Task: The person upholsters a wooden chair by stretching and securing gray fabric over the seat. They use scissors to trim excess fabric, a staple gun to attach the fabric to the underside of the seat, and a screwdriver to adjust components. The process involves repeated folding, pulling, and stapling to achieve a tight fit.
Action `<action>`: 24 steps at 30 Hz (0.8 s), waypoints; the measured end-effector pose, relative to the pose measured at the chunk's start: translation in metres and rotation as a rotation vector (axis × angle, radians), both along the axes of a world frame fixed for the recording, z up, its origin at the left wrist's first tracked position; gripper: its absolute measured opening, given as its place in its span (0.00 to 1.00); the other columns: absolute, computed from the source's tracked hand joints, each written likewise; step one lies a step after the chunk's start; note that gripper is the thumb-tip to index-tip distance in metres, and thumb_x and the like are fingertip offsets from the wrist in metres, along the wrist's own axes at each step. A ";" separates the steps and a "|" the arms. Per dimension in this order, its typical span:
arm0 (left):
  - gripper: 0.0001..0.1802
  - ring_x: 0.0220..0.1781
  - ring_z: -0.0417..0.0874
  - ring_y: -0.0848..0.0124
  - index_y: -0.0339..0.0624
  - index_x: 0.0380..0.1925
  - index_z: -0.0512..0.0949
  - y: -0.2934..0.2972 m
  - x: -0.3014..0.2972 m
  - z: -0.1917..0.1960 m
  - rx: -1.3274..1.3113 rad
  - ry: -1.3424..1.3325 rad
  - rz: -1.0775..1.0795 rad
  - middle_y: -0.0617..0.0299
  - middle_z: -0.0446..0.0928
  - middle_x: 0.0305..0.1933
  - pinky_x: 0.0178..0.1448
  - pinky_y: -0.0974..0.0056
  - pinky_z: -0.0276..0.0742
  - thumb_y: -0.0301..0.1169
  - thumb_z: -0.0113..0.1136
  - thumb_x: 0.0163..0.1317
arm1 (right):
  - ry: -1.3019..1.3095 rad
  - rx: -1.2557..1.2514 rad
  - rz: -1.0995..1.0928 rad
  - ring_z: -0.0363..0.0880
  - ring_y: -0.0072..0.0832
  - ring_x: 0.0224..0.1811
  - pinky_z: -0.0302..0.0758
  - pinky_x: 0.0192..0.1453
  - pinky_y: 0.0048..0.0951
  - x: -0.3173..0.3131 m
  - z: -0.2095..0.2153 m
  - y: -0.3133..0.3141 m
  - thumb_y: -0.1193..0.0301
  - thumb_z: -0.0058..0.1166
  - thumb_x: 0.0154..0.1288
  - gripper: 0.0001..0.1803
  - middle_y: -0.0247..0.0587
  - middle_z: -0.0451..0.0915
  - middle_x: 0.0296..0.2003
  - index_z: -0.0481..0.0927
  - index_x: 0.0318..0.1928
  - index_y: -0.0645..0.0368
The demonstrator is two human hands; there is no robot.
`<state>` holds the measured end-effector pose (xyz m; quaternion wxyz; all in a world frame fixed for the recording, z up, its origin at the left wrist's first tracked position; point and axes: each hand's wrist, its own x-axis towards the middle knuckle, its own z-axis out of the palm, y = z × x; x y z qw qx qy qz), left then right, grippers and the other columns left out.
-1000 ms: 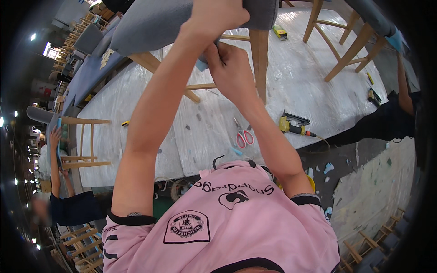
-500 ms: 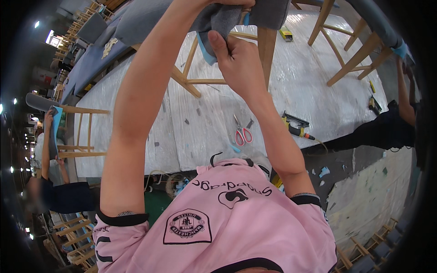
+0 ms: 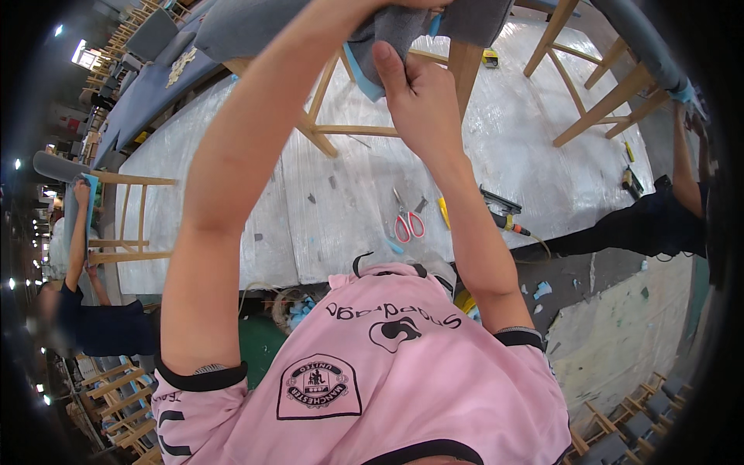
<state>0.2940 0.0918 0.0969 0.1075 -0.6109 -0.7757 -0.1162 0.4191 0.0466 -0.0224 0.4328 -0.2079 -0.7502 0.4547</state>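
A wooden chair [image 3: 465, 74] with grey upholstery stands on the plastic-covered table, its seat reaching past the top edge. Loose grey upholstery fabric [image 3: 399, 31] with a light blue foam backing [image 3: 364, 77] hangs at the seat's edge. My right hand [image 3: 426, 108] is closed on the lower part of this fabric, thumb upward along it. At the top edge my left hand [image 3: 422, 3] grips the same fabric higher up; most of it is cut off by the frame. Red-handled scissors [image 3: 408, 226] lie on the table below my right hand.
A staple gun [image 3: 508, 223] with a hose lies beside my right forearm. A yellow box [image 3: 490, 58] sits farther back. Co-workers handle a chair [image 3: 128, 217] at left and another chair [image 3: 597, 93] at right. Scraps dot the table [image 3: 333, 225] and floor.
My right hand and the fabric it grips have shifted slightly right and up in the picture. The whole view has also moved a little. Both hands keep their hold.
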 end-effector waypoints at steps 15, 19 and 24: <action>0.27 0.52 0.88 0.48 0.32 0.45 0.86 0.010 0.017 0.031 -0.431 0.105 0.060 0.39 0.86 0.48 0.55 0.50 0.82 0.45 0.66 0.54 | 0.091 0.036 0.011 0.62 0.28 0.14 0.61 0.23 0.39 -0.011 0.003 0.005 0.44 0.52 0.77 0.39 0.42 0.66 0.11 0.74 0.19 0.67; 0.27 0.53 0.87 0.48 0.33 0.44 0.87 0.023 0.001 -0.001 -0.223 0.281 0.028 0.40 0.86 0.49 0.56 0.50 0.82 0.46 0.68 0.55 | 0.056 -0.068 0.030 0.59 0.27 0.14 0.58 0.22 0.38 0.000 -0.002 0.005 0.43 0.52 0.77 0.39 0.41 0.64 0.11 0.73 0.19 0.67; 0.26 0.56 0.87 0.49 0.34 0.48 0.87 0.011 0.024 0.034 -0.449 0.159 0.082 0.42 0.85 0.53 0.59 0.52 0.83 0.43 0.70 0.56 | 0.012 0.043 -0.043 0.68 0.49 0.14 0.65 0.23 0.45 0.000 -0.005 0.006 0.51 0.55 0.77 0.36 0.54 0.71 0.13 0.74 0.17 0.67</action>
